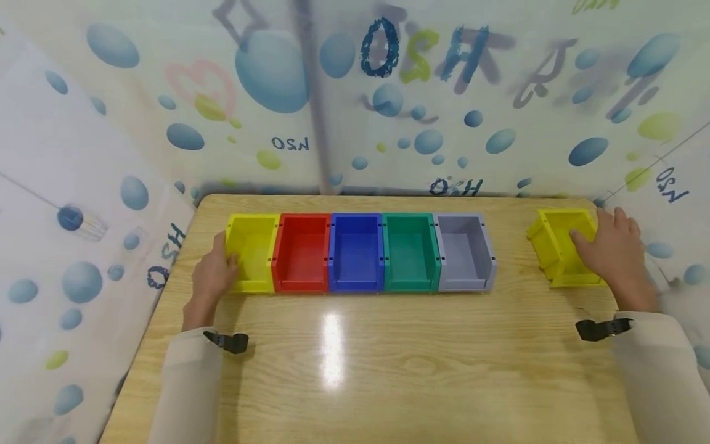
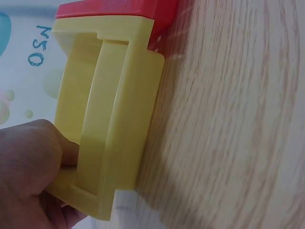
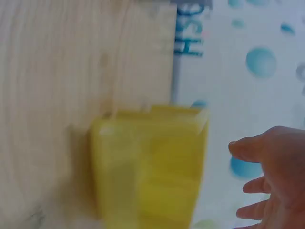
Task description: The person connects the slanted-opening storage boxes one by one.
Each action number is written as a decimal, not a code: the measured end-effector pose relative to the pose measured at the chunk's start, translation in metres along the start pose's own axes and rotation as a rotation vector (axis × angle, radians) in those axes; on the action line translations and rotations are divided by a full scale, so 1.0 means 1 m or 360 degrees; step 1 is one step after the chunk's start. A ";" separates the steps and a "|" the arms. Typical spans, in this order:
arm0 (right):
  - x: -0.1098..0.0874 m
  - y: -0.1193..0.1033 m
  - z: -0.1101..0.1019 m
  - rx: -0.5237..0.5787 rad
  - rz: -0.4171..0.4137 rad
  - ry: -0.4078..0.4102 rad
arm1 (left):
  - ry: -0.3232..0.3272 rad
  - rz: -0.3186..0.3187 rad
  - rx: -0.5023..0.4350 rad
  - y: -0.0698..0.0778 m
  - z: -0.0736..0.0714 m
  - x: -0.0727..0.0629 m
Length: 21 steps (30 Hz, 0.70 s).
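The row's left-end yellow bin [image 1: 251,251] is gripped at its left wall by the left hand [image 1: 213,274]. A separate yellow bin [image 1: 557,245], far right on the table [image 1: 388,370], is covered by the open right hand [image 1: 612,250].

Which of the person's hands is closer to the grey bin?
The right hand. It rests on the lone yellow bin, just across a gap of bare table from the grey bin. The left hand grips the yellow bin at the row's far end, four bins away.
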State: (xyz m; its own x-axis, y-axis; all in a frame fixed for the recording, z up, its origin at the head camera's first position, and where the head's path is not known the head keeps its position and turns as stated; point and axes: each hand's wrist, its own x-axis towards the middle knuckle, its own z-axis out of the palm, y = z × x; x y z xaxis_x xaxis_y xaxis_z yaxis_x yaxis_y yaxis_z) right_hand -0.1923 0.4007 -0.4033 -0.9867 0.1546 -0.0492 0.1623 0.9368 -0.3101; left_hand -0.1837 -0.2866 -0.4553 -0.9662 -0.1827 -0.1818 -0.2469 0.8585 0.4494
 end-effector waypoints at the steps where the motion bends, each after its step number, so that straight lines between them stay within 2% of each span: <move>1: -0.001 0.007 0.000 0.0023 0.0048 -0.0041 | -0.0001 0.0000 0.0002 0.000 -0.001 0.000; 4: -0.002 0.024 0.003 0.0131 0.0145 -0.0186 | 0.0006 0.0007 0.0009 0.000 -0.001 0.000; 7: -0.002 0.032 0.009 0.0212 0.0163 -0.0278 | 0.0029 0.0020 0.0013 0.000 0.000 -0.001; 13: 0.001 0.028 0.015 0.0228 0.0125 -0.0252 | 0.0080 0.0056 0.0055 -0.003 0.003 -0.001; 21: 0.008 0.018 0.030 0.0322 0.0254 -0.0339 | 0.0058 0.0028 0.0047 -0.004 0.004 0.000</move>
State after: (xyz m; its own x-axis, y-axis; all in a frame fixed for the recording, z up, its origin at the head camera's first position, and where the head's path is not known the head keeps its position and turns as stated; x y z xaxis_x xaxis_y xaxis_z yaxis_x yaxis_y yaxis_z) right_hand -0.1972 0.4093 -0.4382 -0.9306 0.2053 -0.3030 0.3322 0.8213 -0.4638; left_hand -0.1819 -0.2882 -0.4606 -0.9726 -0.1842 -0.1415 -0.2278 0.8755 0.4261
